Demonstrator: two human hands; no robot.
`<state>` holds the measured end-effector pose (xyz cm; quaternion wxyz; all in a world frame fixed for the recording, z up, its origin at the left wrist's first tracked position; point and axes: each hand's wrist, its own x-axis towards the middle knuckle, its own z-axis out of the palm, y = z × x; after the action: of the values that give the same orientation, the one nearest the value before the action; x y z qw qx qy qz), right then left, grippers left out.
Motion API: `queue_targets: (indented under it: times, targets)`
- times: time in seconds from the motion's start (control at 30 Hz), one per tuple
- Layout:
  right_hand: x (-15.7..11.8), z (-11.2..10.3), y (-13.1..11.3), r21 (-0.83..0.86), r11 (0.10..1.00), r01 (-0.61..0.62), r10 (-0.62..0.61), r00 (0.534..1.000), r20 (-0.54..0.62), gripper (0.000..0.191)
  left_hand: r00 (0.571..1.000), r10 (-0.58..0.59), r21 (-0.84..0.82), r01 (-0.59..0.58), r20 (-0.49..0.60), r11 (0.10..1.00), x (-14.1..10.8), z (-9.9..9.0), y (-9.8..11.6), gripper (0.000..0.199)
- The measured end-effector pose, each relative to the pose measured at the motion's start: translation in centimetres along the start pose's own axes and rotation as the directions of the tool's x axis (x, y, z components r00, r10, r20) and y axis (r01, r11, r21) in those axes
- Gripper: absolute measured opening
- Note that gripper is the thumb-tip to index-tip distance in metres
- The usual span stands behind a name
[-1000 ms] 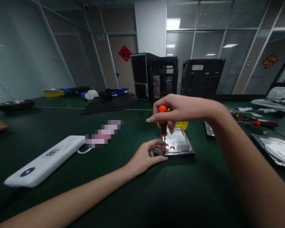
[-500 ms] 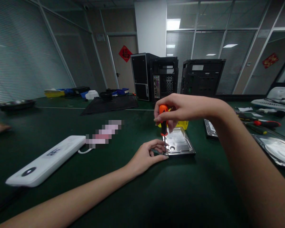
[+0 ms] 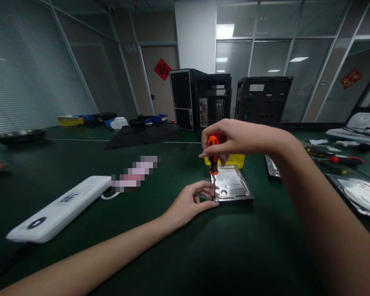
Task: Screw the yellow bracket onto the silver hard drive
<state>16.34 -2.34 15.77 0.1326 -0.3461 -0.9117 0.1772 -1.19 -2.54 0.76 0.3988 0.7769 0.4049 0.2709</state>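
Observation:
A silver hard drive (image 3: 234, 185) lies flat on the green table in front of me. My left hand (image 3: 189, 205) grips its near left corner, thumb at the front edge and fingers along the left side. Above that corner, my right hand (image 3: 217, 144) is closed round the orange and black handle of a screwdriver (image 3: 213, 158). The shaft points straight down, its tip at the drive's near left corner; the screw itself is too small to make out. Behind the drive sits a yellow container (image 3: 236, 159), partly covered by my right hand.
Left of my arms lies a white power bank (image 3: 64, 207) with a cable. At the right are another hard drive (image 3: 273, 168), an opened drive (image 3: 359, 193) and several screwdrivers (image 3: 336, 156). Computer cases (image 3: 185, 98) stand at the back, near a black mat (image 3: 144, 135).
My right hand's fingers and wrist have shifted slightly round the screwdriver handle, which has turned a little. My left hand and the hard drive have stayed in place.

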Motion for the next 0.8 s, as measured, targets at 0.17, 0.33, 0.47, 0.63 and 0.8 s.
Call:
queue_targets:
  times: [0.17, 0.33, 0.47, 0.63, 0.8]
  targets:
    - [-0.06, -0.11, 0.03, -0.059, 0.998, -0.005, 0.003, 1.000, -0.024, 0.024, 1.000, -0.003, 0.003, 0.003, -0.004, 1.000, 0.02, 0.01, -0.08, 0.041]
    - [-0.20, 0.08, -0.01, -0.049, 0.999, -0.018, 0.017, 1.000, -0.013, 0.031, 1.000, -0.006, -0.004, 0.006, 0.013, 1.000, 0.01, -0.06, 0.08, 0.041]
    - [-0.18, 0.30, -0.08, -0.055, 0.998, -0.026, 0.024, 0.999, -0.029, 0.028, 1.000, 0.002, -0.010, -0.002, 0.018, 1.000, 0.02, -0.15, 0.13, 0.040]
    - [-0.24, 0.11, -0.30, -0.051, 0.999, 0.004, -0.005, 1.000, -0.002, 0.024, 1.000, 0.002, -0.001, -0.002, 0.026, 1.000, 0.01, -0.16, 0.12, 0.039]
    - [-0.18, 0.05, -0.31, -0.037, 0.999, 0.030, -0.030, 1.000, -0.004, 0.028, 1.000, -0.001, 0.005, 0.001, 0.009, 1.000, 0.07, -0.07, 0.01, 0.039]
